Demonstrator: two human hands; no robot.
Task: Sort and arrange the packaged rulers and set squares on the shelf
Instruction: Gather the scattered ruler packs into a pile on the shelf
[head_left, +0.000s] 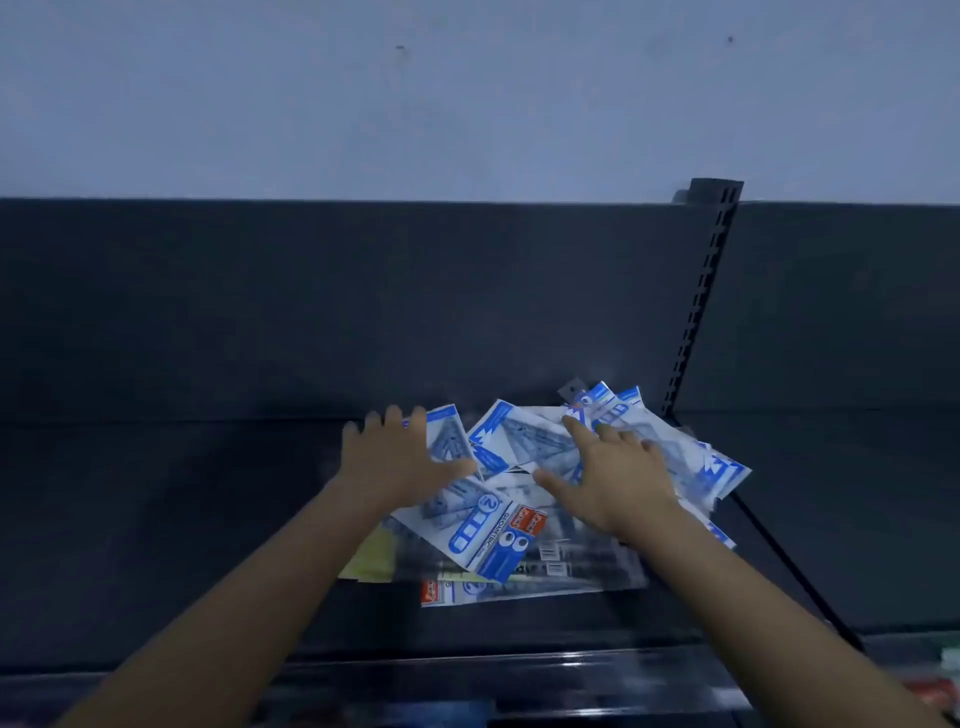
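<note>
One big dark shelf (156, 519), and every packet of rulers and set squares sits in a single messy pile (511, 441) toward its right side, close to the slotted post (701, 301). That heap is my main worry. The packets look like slick plastic lying criss-cross on each other, so I'd guess any sideways shove fans them out instead of squaring them up.

The left hand (395, 462) and right hand (623, 488) are both over the pile, fingers (393, 421) spread wide and flat. They're holding nothing as far as I can tell, though it's blurry. Pressing down with flat palms gives no real hold, so a top packet could skate off.

The long packets (519, 590) at the front lie nearest the shelf's lip, and they're the ones I'd expect to go over the edge first. The ones on the far right (727, 470) stick out past the seam by the post and might slip that way.

Smallest thing is a yellow packet (371, 558) mostly buried under the blue ones, which makes it easy to miss when sorting.
</note>
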